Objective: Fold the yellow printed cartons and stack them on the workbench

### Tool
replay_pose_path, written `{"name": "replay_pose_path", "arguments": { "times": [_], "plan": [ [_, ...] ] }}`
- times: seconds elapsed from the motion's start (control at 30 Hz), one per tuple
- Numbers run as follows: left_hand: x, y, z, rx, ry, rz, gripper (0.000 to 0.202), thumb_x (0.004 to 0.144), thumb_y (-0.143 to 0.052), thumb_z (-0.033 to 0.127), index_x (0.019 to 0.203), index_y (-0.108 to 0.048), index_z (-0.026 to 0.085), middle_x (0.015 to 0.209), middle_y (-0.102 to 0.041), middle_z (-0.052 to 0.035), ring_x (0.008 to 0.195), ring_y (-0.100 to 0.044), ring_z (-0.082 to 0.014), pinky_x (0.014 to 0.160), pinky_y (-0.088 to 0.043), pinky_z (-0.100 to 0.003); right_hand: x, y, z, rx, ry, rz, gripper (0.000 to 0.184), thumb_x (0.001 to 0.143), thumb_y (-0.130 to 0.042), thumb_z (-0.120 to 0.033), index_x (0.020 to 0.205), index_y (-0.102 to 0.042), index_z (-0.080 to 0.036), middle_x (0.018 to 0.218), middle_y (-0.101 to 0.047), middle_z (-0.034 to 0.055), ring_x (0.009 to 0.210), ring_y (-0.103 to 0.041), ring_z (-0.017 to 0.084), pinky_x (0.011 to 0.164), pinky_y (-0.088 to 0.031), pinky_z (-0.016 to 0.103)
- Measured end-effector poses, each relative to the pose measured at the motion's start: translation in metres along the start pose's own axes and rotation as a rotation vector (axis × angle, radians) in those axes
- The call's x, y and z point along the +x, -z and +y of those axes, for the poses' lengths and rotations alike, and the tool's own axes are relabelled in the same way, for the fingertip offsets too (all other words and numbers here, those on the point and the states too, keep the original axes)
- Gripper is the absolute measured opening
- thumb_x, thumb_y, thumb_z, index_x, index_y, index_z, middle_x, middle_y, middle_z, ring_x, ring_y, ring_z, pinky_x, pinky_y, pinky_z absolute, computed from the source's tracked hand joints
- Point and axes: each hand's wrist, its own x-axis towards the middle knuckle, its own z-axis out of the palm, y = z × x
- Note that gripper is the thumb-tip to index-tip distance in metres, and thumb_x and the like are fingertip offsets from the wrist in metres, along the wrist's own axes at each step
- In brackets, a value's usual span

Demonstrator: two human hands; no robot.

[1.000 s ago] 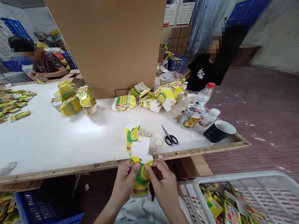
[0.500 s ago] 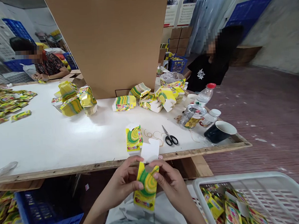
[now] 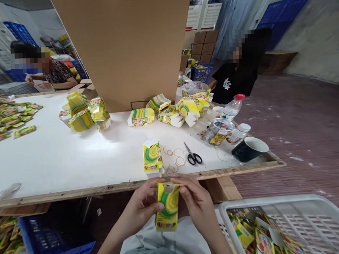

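Note:
Both my hands hold one small yellow-and-green carton (image 3: 168,206) upright just below the table's front edge. My left hand (image 3: 143,207) wraps its left side, thumb across the front. My right hand (image 3: 197,204) grips the right side, with fingers pressing on the folded top end. A second, finished carton (image 3: 152,157) stands on the white table (image 3: 62,156) right behind them, beside several rubber bands (image 3: 174,160).
Black scissors (image 3: 192,156), a jar (image 3: 216,131), a bottle (image 3: 231,108) and a black cup (image 3: 249,148) sit at the right. Piles of cartons (image 3: 85,113) lie by a big cardboard sheet (image 3: 125,47). A white basket (image 3: 273,227) holds flat cartons; two people sit beyond.
The carton's white top flap, standing up one second ago, is now folded down shut. My hands have turned the carton upright and moved it slightly lower.

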Motion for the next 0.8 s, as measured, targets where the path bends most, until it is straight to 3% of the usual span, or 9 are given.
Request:
{"name": "replay_pose_path", "arguments": {
  "times": [0.1,0.17,0.23,0.37,0.47,0.6,0.7,0.8],
  "plan": [
    [0.001,0.001,-0.007,0.126,-0.052,0.127,0.045,0.079,-0.073,0.025,0.123,-0.061,0.025,0.135,-0.059,-0.0134,0.119,-0.059,-0.0308,0.093,-0.050,-0.036,0.002,0.007,-0.006,-0.030,-0.045,-0.064,0.033,0.092,-0.053,-0.046,0.100,-0.076,-0.024,0.087,-0.067,0.0059,0.088,-0.063,0.021,0.077,-0.051,0.031],
    [0.001,0.001,-0.009,0.160,-0.056,0.135,0.048,0.082,-0.071,0.025,0.128,-0.058,0.025,0.135,-0.059,-0.0134,0.117,-0.060,-0.0297,0.095,-0.050,-0.037,0.002,0.008,-0.009,-0.039,-0.198,-0.135,0.034,0.088,-0.060,-0.041,0.113,-0.071,-0.022,0.068,-0.058,-0.0009,0.065,-0.056,0.015,0.059,-0.047,0.025],
    [0.001,-0.001,-0.010,0.153,-0.047,0.103,0.051,0.085,-0.067,0.026,0.134,-0.052,0.025,0.130,-0.063,-0.0135,0.111,-0.064,-0.0274,0.095,-0.050,-0.039,0.002,0.005,-0.009,-0.057,-0.296,-0.172,0.039,0.084,-0.063,-0.035,0.120,-0.065,-0.020,0.060,-0.048,-0.0063,0.054,-0.046,0.012,0.051,-0.039,0.021],
    [0.001,-0.006,-0.003,0.061,-0.042,0.024,0.054,0.087,-0.065,0.025,0.138,-0.047,0.025,0.125,-0.067,-0.0128,0.110,-0.065,-0.0255,0.096,-0.048,-0.037,0.002,-0.004,-0.008,-0.124,-0.270,-0.120,0.032,0.085,-0.059,-0.029,0.115,-0.060,-0.018,0.059,-0.042,-0.0081,0.052,-0.042,0.011,0.050,-0.035,0.020],
    [0.003,-0.010,0.003,-0.030,-0.037,0.036,0.053,0.085,-0.068,0.024,0.134,-0.049,0.025,0.117,-0.071,-0.0113,0.107,-0.067,-0.0254,0.093,-0.050,-0.036,0.000,-0.009,-0.009,-0.190,-0.217,-0.100,0.029,0.085,-0.057,-0.027,0.114,-0.059,-0.019,0.056,-0.040,-0.0091,0.049,-0.042,0.011,0.048,-0.035,0.020],
    [0.003,-0.011,0.002,-0.031,-0.048,0.088,0.053,0.082,-0.071,0.025,0.132,-0.053,0.024,0.115,-0.072,-0.0121,0.106,-0.068,-0.0273,0.090,-0.053,-0.038,-0.002,-0.009,-0.009,-0.168,-0.165,-0.099,0.028,0.087,-0.060,-0.031,0.112,-0.062,-0.020,0.055,-0.047,-0.0079,0.049,-0.045,0.011,0.049,-0.039,0.020],
    [0.002,-0.009,-0.007,0.141,-0.115,0.153,0.042,0.081,-0.071,0.025,0.123,-0.064,0.024,0.130,-0.065,-0.0131,0.115,-0.063,-0.0292,0.093,-0.054,-0.038,-0.003,-0.006,-0.007,-0.096,-0.126,0.009,0.026,0.087,-0.061,-0.036,0.106,-0.069,-0.020,0.074,-0.066,0.0011,0.063,-0.058,0.014,0.059,-0.048,0.023],
    [0.001,-0.006,-0.014,0.313,-0.179,0.173,0.035,0.084,-0.068,0.024,0.119,-0.068,0.025,0.130,-0.065,-0.0118,0.112,-0.065,-0.0273,0.093,-0.055,-0.036,-0.004,-0.004,-0.008,0.094,-0.154,0.110,0.021,0.085,-0.065,-0.034,0.099,-0.073,-0.021,0.091,-0.074,0.0067,0.080,-0.068,0.019,0.071,-0.055,0.028]
  ]
}}
